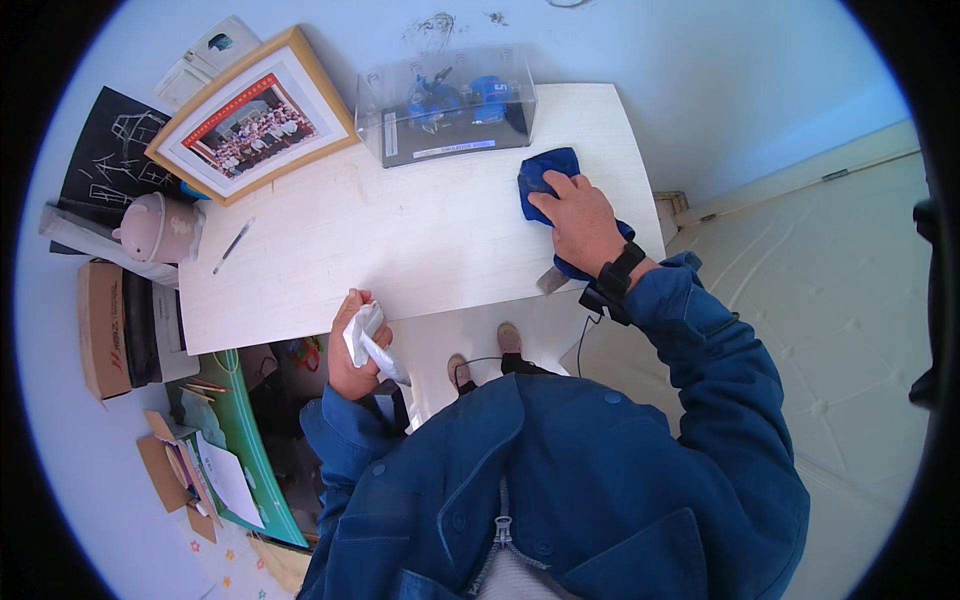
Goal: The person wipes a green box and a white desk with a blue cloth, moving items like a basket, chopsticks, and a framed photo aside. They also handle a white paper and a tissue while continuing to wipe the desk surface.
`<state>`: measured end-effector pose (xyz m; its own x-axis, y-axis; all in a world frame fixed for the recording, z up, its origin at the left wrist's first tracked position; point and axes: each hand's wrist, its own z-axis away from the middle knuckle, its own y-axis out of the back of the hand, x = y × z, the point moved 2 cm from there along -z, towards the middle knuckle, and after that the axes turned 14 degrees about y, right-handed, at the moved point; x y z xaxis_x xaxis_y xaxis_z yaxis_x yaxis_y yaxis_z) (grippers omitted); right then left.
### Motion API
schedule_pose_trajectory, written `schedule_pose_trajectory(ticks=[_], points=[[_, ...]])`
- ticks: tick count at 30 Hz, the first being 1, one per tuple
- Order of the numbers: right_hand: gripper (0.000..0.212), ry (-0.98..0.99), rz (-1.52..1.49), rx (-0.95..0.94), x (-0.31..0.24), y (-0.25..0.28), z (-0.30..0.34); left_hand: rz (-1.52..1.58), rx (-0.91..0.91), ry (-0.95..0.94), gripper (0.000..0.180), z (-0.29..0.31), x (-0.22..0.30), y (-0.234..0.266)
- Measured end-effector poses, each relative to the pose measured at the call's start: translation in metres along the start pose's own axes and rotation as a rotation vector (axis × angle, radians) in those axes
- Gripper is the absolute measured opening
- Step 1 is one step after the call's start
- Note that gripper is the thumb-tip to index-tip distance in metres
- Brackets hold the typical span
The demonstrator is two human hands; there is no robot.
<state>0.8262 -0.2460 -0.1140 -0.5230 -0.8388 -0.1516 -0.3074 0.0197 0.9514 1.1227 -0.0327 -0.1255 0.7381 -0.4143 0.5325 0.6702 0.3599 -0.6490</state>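
My right hand [583,225] presses a dark blue cloth [537,175] onto the right part of a white tabletop [420,220]. Its fingers are bent over the cloth, and a fold of it hangs out under the wrist, toward the near edge. A black band circles that wrist. At the near edge, left of the middle, my left hand [346,365] is closed around a crumpled white thing [364,332], which looks like tissue or a thin bag; its lower end trails below the fingers.
A clear display case [445,115] with blue models stands at the back, beside a wood-framed group photo [255,130]. A pen [234,246] and a pink animal-shaped container [165,228] are at the left. Boxes [104,330] and a green surface [262,465] lie beyond the left edge.
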Motion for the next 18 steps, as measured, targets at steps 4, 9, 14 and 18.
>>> schedule_pose_trajectory(ticks=[4,9,14,18], points=[[0.039,-0.193,0.051,0.035,0.048,0.002,-0.018,-0.615,0.358,-0.138,0.027,-0.002,-0.002,0.022],[0.028,-0.394,0.252,-0.018,0.073,0.009,-0.023,-0.123,0.026,-0.050,0.037,0.000,-0.001,0.066],[0.030,-0.199,0.080,-0.048,-0.026,-0.006,-0.031,-1.134,0.475,-0.444,0.049,0.021,-0.001,0.063],[0.031,0.051,-0.074,-0.005,-0.097,-0.023,-0.067,-1.271,0.471,-0.561,0.050,0.023,0.006,0.048]])
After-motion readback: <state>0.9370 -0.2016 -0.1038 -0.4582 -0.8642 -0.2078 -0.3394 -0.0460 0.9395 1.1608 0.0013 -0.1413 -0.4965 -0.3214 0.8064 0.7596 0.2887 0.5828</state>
